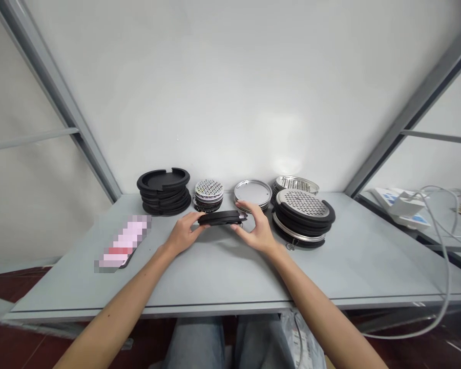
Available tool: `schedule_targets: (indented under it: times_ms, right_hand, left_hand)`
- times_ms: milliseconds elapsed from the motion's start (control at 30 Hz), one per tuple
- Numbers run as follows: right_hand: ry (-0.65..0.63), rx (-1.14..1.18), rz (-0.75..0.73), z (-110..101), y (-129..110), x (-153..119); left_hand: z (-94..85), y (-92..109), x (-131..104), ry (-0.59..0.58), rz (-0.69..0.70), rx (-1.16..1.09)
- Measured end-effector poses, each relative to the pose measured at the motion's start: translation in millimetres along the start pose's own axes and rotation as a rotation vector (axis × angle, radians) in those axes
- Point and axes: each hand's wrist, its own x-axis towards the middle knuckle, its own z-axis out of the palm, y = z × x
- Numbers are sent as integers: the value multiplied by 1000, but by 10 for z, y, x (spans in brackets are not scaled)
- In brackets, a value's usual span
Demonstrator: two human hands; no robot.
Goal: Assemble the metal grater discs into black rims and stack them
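Observation:
A black round ring-shaped piece (217,219) is held edge-on just above the middle of the table, so its top face is hardly seen. My left hand (183,233) pinches its left end between thumb and fingers. Around its right end, where a small light part shows, my right hand (258,229) curves with thumb below and fingers above. Behind the piece stand a stack of round boards with coloured dots (209,192) and a stack of shallow silver metal discs (253,192).
Black round frames (164,197) are piled at the back left. At right stands a pile of black rings with a perforated metal disc (303,203) on top, beside silver perforated covers (296,184). A phone (126,243) lies left. A white cable (447,266) hangs at the right.

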Motion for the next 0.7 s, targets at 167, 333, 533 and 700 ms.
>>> schedule_targets:
  times_ms: [167,333,533,700]
  right_hand:
    - [-91,37,-11,-1,-16,-13]
    - [-134,122,9,-27,-41,0]
    - [-287,287,121,-172,-58,48]
    - [-291,423,166,-159,-88,73]
  left_hand:
    - [16,2,-15,-12,30,-39]
    - [19,17,-31,29,3,-86]
    - [57,40,-24,12,-153,-287]
    - [104,-7,-8,-23,-268,-515]
